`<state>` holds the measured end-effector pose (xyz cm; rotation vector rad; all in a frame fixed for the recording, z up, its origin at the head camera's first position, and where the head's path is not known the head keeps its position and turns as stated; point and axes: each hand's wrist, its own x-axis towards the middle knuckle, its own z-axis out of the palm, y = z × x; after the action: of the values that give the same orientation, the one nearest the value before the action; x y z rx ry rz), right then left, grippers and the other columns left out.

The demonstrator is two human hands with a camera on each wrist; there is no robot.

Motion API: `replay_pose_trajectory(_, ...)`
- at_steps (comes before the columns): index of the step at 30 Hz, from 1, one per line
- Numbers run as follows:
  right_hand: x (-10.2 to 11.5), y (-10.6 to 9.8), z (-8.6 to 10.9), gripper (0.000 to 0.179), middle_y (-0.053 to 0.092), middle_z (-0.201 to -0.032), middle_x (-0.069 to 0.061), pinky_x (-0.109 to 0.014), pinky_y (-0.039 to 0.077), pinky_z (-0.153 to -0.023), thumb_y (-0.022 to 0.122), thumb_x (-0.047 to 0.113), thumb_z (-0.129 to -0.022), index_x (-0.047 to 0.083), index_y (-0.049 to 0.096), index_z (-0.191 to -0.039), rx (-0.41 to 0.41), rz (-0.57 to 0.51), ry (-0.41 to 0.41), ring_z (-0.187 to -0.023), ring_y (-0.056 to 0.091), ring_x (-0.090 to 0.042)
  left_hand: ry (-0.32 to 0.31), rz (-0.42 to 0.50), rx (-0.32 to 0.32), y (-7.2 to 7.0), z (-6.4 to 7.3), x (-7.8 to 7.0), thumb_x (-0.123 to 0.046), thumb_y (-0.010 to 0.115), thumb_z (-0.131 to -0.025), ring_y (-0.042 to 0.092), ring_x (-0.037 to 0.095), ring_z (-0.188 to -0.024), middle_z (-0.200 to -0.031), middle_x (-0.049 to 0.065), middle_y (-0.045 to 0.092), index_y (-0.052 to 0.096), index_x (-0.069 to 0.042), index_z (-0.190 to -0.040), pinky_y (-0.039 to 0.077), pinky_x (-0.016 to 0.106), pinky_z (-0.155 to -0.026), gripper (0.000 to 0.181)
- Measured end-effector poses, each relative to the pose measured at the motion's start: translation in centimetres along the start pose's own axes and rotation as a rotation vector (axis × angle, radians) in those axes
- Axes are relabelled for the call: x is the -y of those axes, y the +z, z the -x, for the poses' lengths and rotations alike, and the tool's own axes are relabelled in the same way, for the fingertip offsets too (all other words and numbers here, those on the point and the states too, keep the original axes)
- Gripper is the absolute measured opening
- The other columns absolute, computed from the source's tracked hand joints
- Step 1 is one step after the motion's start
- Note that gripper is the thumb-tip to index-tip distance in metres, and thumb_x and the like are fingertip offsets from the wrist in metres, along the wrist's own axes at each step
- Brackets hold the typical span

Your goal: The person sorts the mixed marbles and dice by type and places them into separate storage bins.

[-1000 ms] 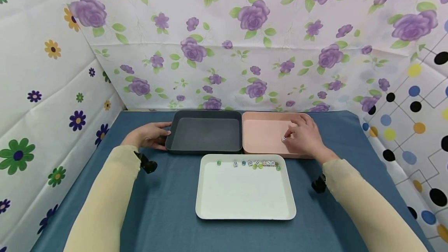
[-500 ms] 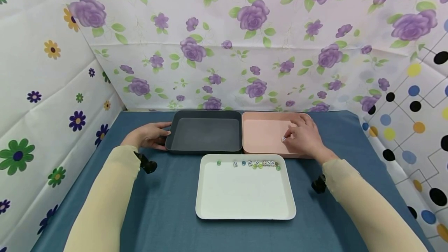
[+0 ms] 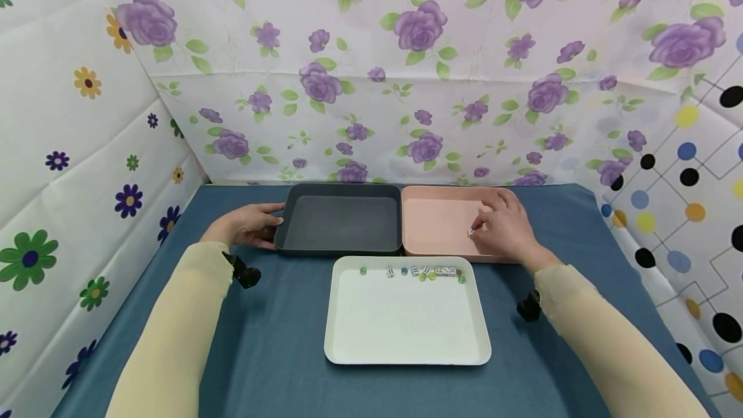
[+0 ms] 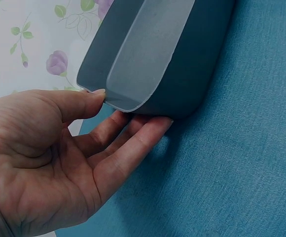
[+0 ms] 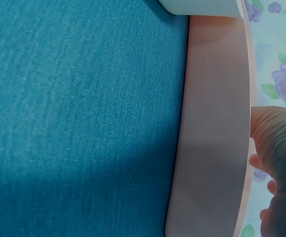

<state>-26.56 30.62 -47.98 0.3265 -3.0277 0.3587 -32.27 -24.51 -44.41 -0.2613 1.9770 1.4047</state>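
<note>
My left hand (image 3: 246, 224) holds the left end of a dark grey tray (image 3: 338, 251). In the left wrist view the thumb lies at the rim of this tray (image 4: 182, 64) and the fingers (image 4: 133, 153) press its outer wall. Over the pink tray (image 3: 432, 247), my right hand (image 3: 504, 228) pinches a small white die (image 3: 471, 231) between thumb and fingertips. The right wrist view shows part of that hand (image 5: 283, 158) beyond the wall of the pink tray (image 5: 214, 123); the die is hidden there.
In front stands a white tray (image 3: 406, 321). Along its far side lie several white dice (image 3: 445, 271) and several small green beads (image 3: 432, 276), plus a blue bead (image 3: 404, 271). Blue cloth (image 3: 278, 353) covers the table, with patterned fabric (image 3: 371, 82) hanging behind.
</note>
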Motion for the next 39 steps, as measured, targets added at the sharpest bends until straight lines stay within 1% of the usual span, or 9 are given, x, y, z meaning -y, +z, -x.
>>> replay_pose_trajectory(7, -0.2, 0.0, 0.0, 0.01, 0.046, -0.151, -0.02, -0.069, 0.007, -0.117, 0.081, 0.032, -0.088, 0.022, 0.081, -0.088, -0.006, 0.021, -0.004, -0.15, 0.012, -0.044, -0.006, 0.0, -0.003, 0.0, 0.0, -0.1, -0.015, 0.041, -0.113, 0.051, 0.042, -0.134, -0.156, 0.027, 0.038, 0.011, -0.028, -0.167, 0.056, 0.052, -0.094, 0.063)
replay_pose_trajectory(11, -0.1, -0.5, 0.1, 0.012, 0.043, -0.154, -0.02, -0.07, 0.005, -0.117, 0.081, 0.032, -0.089, 0.02, 0.081, -0.09, -0.008, -0.011, -0.001, -0.15, 0.011, -0.045, -0.006, -0.002, -0.002, 0.0, 0.0, 0.0, -0.015, 0.041, -0.113, 0.051, 0.042, -0.133, -0.155, 0.027, 0.039, 0.011, -0.028, -0.167, 0.056, 0.052, -0.093, 0.063)
replay_pose_trajectory(15, 0.0, -1.0, 0.2, 0.014, 0.041, -0.156, -0.019, -0.07, 0.004, -0.117, 0.081, 0.031, -0.09, 0.017, 0.082, -0.095, -0.02, -0.042, -0.013, -0.151, 0.01, -0.045, -0.002, -0.004, 0.005, 0.0, 0.1, 0.0, -0.015, 0.041, -0.113, 0.052, 0.042, -0.133, -0.155, 0.027, 0.039, 0.011, -0.028, -0.167, 0.056, 0.052, -0.094, 0.063)
replay_pose_trajectory(22, 0.3, -1.7, 0.2, 0.018, 0.046, -0.153, -0.019, -0.069, 0.009, -0.117, 0.083, 0.028, -0.088, 0.016, 0.082, -0.1, -0.077, -0.02, -0.063, -0.151, 0.014, -0.044, -0.002, -0.004, 0.009, -0.1, 0.1, -0.1, -0.014, 0.041, -0.113, 0.052, 0.041, -0.132, -0.155, 0.026, 0.038, 0.011, -0.028, -0.167, 0.056, 0.051, -0.093, 0.063)
replay_pose_trajectory(28, 0.9, -2.4, 0.4, 0.02, 0.047, -0.152, -0.021, -0.069, 0.009, -0.118, 0.084, 0.028, -0.087, 0.014, 0.081, -0.102, -0.109, -0.036, -0.1, -0.152, 0.015, -0.043, 0.004, 0.0, 0.006, -0.1, 0.0, 0.0, -0.015, 0.041, -0.113, 0.051, 0.042, -0.133, -0.155, 0.027, 0.038, 0.01, -0.026, -0.167, 0.056, 0.052, -0.094, 0.063)
replay_pose_trajectory(35, 1.8, -3.2, 0.3, 0.019, 0.049, -0.151, -0.02, -0.07, 0.011, -0.117, 0.084, 0.027, -0.087, 0.016, 0.082, -0.102, -0.147, -0.042, -0.148, -0.152, 0.015, -0.042, 0.007, 0.007, 0.01, -0.2, -0.1, 0.1, -0.015, 0.041, -0.113, 0.049, 0.042, -0.135, -0.156, 0.027, 0.037, 0.01, -0.026, -0.167, 0.056, 0.052, -0.094, 0.063)
replay_pose_trajectory(39, 2.6, -3.7, 0.3, 0.019, 0.049, -0.15, -0.02, -0.07, 0.012, -0.117, 0.085, 0.027, -0.086, 0.017, 0.082, -0.103, -0.153, -0.052, -0.17, -0.152, 0.015, -0.042, 0.007, 0.005, 0.006, -0.3, -0.2, 0.2, -0.015, 0.042, -0.113, 0.051, 0.042, -0.134, -0.156, 0.027, 0.037, 0.011, -0.027, -0.167, 0.056, 0.051, -0.093, 0.063)
